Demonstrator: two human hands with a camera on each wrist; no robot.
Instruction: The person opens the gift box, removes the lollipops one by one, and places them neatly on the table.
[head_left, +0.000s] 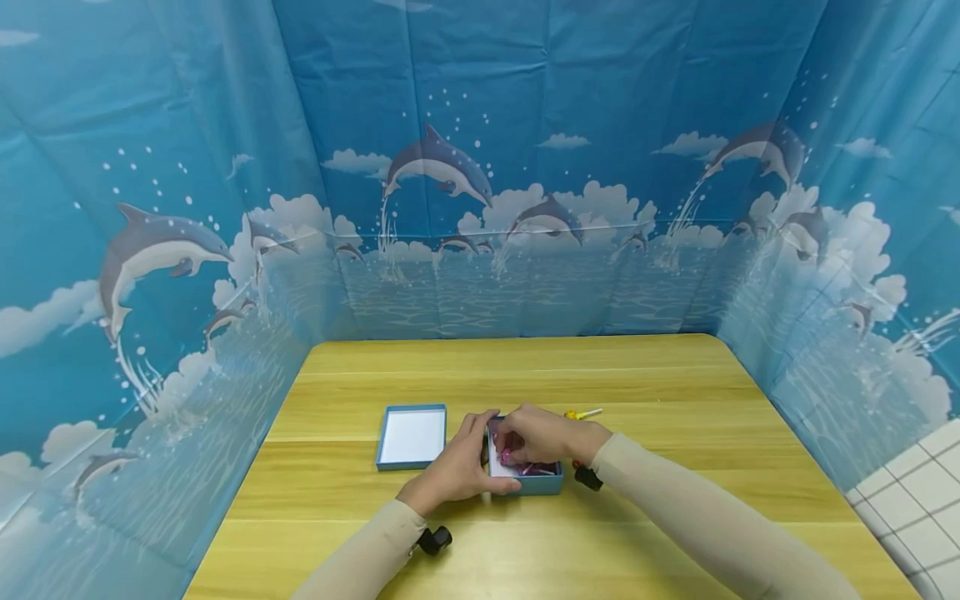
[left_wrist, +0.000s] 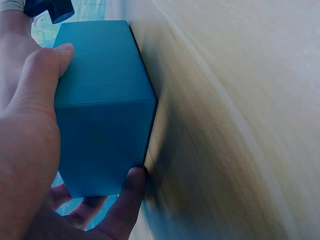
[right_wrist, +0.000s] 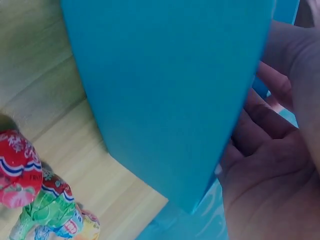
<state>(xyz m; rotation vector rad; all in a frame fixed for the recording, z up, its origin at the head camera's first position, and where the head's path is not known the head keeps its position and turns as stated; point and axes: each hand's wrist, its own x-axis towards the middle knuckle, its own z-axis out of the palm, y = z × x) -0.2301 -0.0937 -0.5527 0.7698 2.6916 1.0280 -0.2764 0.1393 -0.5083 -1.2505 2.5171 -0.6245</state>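
Note:
A blue open box stands on the wooden table, purple-wrapped lollipops lying against its white inside. My left hand grips the box from its left side. The thumb lies along the near wall and the fingers wrap the far corner, as the left wrist view shows. My right hand reaches down over the rim, its fingertips pinching a pink-wrapped lollipop inside. In the right wrist view the box's outer wall hides those fingertips.
The shallow blue lid, white inside, lies left of the box on the table. A yellow lollipop lies behind my right wrist. Beside the box's right wall are red and green wrapped lollipops. A dolphin-print curtain surrounds the table.

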